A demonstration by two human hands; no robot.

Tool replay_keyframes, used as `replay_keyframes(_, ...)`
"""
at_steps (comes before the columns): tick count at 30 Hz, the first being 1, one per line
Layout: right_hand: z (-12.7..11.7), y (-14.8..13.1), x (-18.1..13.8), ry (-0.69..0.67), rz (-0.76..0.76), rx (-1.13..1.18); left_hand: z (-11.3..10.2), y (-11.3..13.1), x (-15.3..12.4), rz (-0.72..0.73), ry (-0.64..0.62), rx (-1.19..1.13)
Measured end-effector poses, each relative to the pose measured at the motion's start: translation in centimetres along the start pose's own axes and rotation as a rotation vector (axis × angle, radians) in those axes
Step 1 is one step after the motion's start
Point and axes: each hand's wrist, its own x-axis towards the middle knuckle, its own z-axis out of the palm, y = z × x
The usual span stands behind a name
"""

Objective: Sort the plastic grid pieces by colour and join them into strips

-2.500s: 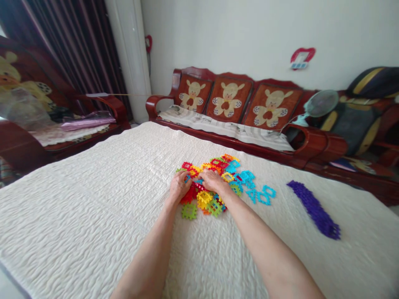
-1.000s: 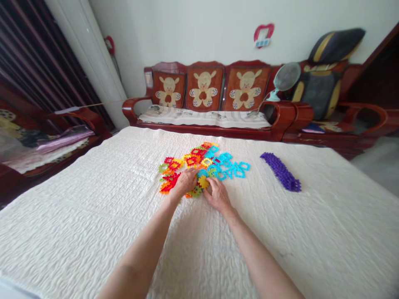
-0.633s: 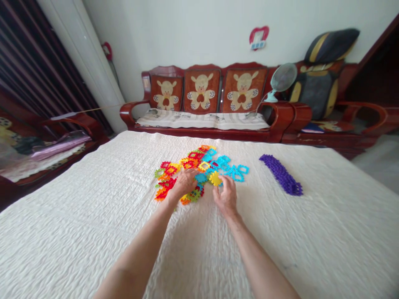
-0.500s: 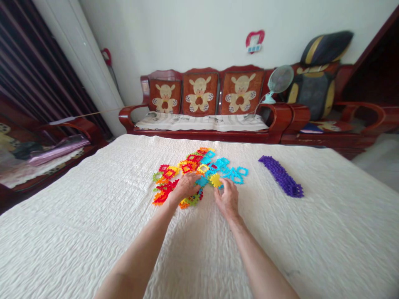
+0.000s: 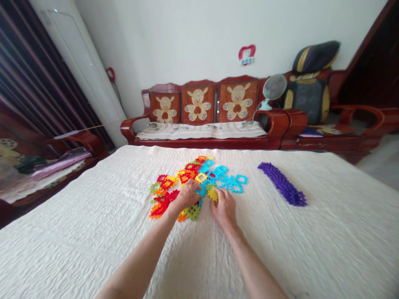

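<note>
Pinched toothy yellow tile [image 5: 212,194] in right hand [image 5: 225,208], tbh couldn't tell grip of left hand [image 5: 187,195]; over quilted cover [image 5: 102,199], facing far wooden sofa [image 5: 199,143].

1 yellow piece [image 5: 212,194]: solid face, toothed edge, partly covered | 1 blue piece [image 5: 202,190]: partly hidden, lies just left of yellow piece

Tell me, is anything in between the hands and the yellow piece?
Yes, a blue piece lies between the left hand and the yellow piece. Nothing visible stands between it and the right hand, which touches it.
</note>
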Motion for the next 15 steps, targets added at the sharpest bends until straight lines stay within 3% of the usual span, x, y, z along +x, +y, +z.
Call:
replay_keyframes(9,-0.1,-0.3,0.0,0.017,0.039,0.001,-2.1,-0.9,2.5,-0.266,-0.019,-0.133)
replay_keyframes(15,-0.3,-0.6,0.1,-0.013,0.052,-0.004,-0.9,0.3,5.2,-0.253,0.022,-0.174)
